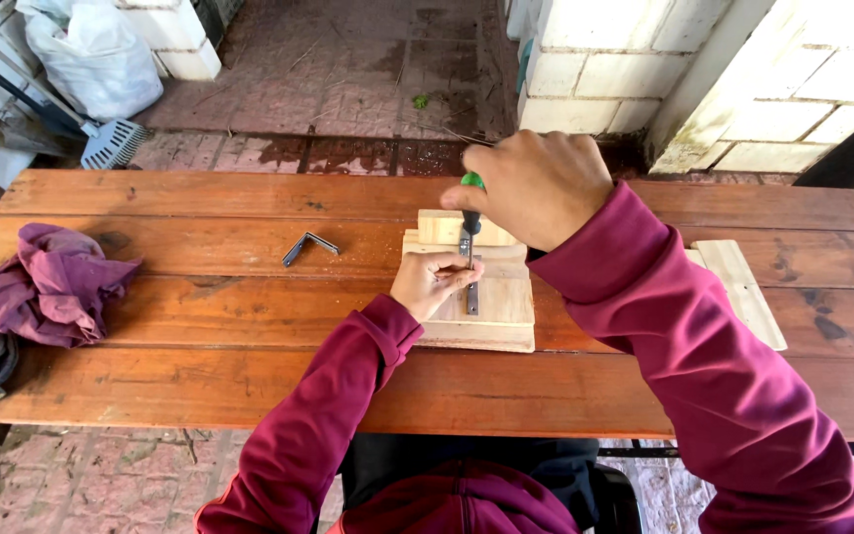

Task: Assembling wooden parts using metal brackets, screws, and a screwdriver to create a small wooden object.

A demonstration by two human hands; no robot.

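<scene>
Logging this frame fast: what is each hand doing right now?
Left hand: closed, pinching at the metal bracket on the wooden block.
Right hand: closed around the green-handled screwdriver, tip down on the bracket.

There is only one view, from a camera on the person's head. It looks steeply down and forward, from close above the arms. The grip of the right hand on the screwdriver sits a little above the centre of the frame. Beyond the grip the brick floor shows; below it, the wooden table.
</scene>
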